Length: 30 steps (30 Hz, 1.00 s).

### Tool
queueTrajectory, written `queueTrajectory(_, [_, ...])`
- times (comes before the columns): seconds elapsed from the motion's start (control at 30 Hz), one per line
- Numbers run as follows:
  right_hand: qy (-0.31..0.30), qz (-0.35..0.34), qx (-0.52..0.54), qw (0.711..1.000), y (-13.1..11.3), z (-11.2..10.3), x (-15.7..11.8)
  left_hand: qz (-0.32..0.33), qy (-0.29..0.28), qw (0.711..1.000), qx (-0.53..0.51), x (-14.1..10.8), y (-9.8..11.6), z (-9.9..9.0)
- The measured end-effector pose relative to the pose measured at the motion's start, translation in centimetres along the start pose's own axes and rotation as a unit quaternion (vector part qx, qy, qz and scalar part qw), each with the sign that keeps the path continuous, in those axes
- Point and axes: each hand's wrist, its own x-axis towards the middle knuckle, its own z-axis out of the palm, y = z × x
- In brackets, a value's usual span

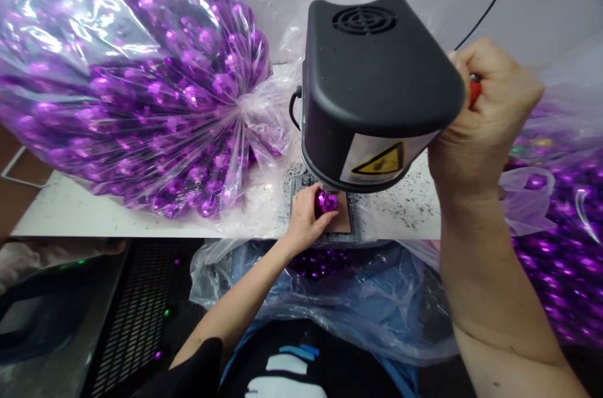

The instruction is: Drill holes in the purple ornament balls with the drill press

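My left hand [307, 217] pinches a shiny purple faceted ball [326, 201] on the base plate [351, 236] under a black machine head [377, 90]. A brown pad [345, 216] lies beneath the ball. To the right of the machine, my right hand [485, 109] is wrapped round a red-ended lever handle [475, 91], most of it hidden by the fingers. The machine's lower front and tip are mostly hidden from above. A yellow warning label [381, 159] is on its housing.
A large tied clear bag [188, 103] of purple balls rests on the white table [113, 209] at left. More bagged purple balls [560, 260] are at right. An open plastic bag [377, 297] with purple balls hangs below the table edge. Dark flakes litter the tabletop.
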Motion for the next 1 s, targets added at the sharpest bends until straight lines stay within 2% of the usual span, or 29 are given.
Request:
queueTrajectory(0.13, [-0.003,0.0,-0.001,1.0,0.0,0.0,0.0,0.027,0.002,0.999,0.016,-0.4,-0.1,0.1])
queueTrajectory(0.33, [0.006,0.001,0.018,1.0,-0.1,0.1,-0.1,-0.012,0.009,1.0,0.018,-0.2,0.4,0.2])
queueTrajectory(0.57, [-0.004,-0.005,-0.052,0.999,-0.3,-0.1,-0.3,-0.005,0.04,0.992,0.118,-0.3,1.1,1.0])
queueTrajectory(0.7, [0.009,-0.012,-0.084,0.996,-0.7,-0.4,-0.8,0.002,0.058,0.99,0.132,-0.4,1.1,1.1])
queueTrajectory(0.77, [0.015,-0.026,-0.095,0.995,-0.9,-0.6,-1.3,0.006,0.056,0.991,0.124,-0.4,1.0,1.1])
queueTrajectory(0.9, [0.059,-0.097,-0.129,0.985,-1.1,-1.2,-3.1,0.006,0.048,0.992,0.113,-0.4,0.8,1.1])
queueTrajectory(1.0, [0.067,-0.114,-0.138,0.982,-1.1,-1.8,-5.1,0.001,0.041,0.993,0.111,-0.4,0.7,1.2])
